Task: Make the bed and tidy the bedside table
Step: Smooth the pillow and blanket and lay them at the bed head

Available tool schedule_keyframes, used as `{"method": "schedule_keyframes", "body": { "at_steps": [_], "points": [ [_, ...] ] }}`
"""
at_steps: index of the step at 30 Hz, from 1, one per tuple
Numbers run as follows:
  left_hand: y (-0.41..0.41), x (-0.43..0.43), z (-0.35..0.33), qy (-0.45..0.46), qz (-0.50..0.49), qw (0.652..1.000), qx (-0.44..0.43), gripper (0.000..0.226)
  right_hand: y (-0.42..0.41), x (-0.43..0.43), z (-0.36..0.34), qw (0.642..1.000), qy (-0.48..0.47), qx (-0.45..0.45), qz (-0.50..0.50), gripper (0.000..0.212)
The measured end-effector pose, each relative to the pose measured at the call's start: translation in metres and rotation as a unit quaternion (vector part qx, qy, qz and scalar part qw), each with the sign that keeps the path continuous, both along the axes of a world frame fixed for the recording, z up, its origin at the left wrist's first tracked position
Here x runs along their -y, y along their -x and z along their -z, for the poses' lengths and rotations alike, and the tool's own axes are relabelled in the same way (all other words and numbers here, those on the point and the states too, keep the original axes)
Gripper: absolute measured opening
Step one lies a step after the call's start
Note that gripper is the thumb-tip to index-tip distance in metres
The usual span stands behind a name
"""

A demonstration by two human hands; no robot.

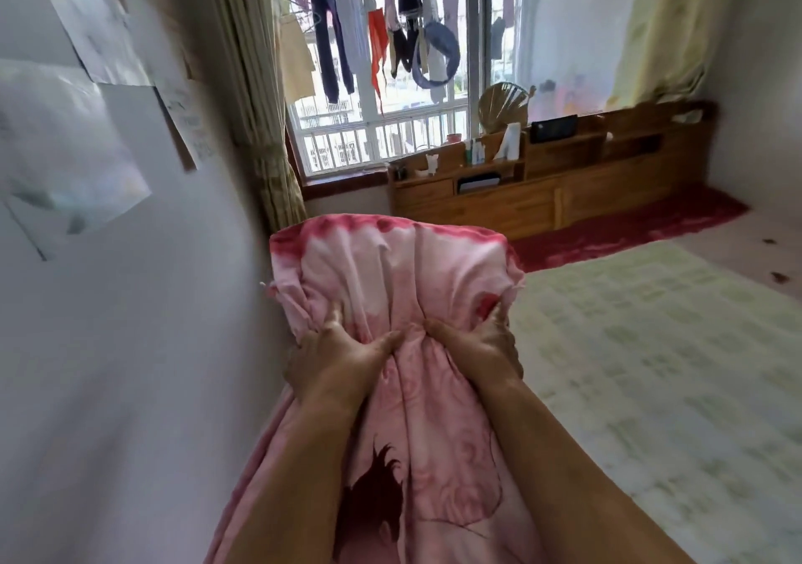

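Your forearms come up side by side from the bottom edge, and both hands meet on the pink quilt (390, 268). Your left hand (334, 353) clenches a gathered fold, thumb turned inward. Your right hand (477, 346) grips the matching fold just beside it, so the thumbs nearly touch.

The quilt is bunched between and above your hands, lifted off the bed. Its long axis runs from your body up and away: the loose top stands above your knuckles and the rest falls between your arms. It looks soft and lightly padded, creased deep where you squeeze. It is pale pink with a redder band on top and a dark printed figure low between your forearms.

The coming move likely turns on this: the open bed lies to the right of your right hand, so that hand is nearer for spreading. The wall (130, 368) sits close on the left of your left hand.

The mat (651, 368) on the bed is flat and pale green, with a blocky woven pattern. Beyond your hands lies a strip of red sheet (629, 229). Past it stands the wooden headboard shelf (564, 199), which holds small bottles and a round fan (503, 108).
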State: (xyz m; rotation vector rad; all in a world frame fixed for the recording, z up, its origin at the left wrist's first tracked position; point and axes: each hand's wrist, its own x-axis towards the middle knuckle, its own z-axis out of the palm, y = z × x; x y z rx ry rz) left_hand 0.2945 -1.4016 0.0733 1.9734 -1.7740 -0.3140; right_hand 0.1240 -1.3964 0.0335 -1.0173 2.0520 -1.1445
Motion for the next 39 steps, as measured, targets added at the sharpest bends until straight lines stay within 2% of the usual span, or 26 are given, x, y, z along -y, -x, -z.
{"method": "schedule_keyframes", "body": {
  "at_steps": [10,18,26,32,39],
  "points": [
    [0.061,0.204,0.019,-0.018,0.077,0.997,0.011,0.111,0.056,0.176,0.030,0.995,0.020,0.017,0.101,0.122],
    [0.143,0.382,0.009,-0.018,0.108,0.993,0.043,0.111,0.130,0.342,0.033,0.988,0.020,0.046,0.144,0.123],
    [0.207,0.514,0.013,-0.034,0.174,0.983,0.048,0.109,0.186,0.448,0.041,0.974,0.030,0.046,0.219,0.121],
    [0.259,0.603,0.026,-0.067,0.291,0.954,0.025,0.107,0.221,0.506,0.051,0.945,0.014,0.031,0.325,0.128],
    [0.329,0.675,0.019,-0.080,0.425,0.902,0.022,0.101,0.259,0.543,0.045,0.885,0.022,0.035,0.463,0.132]
  ]
}}
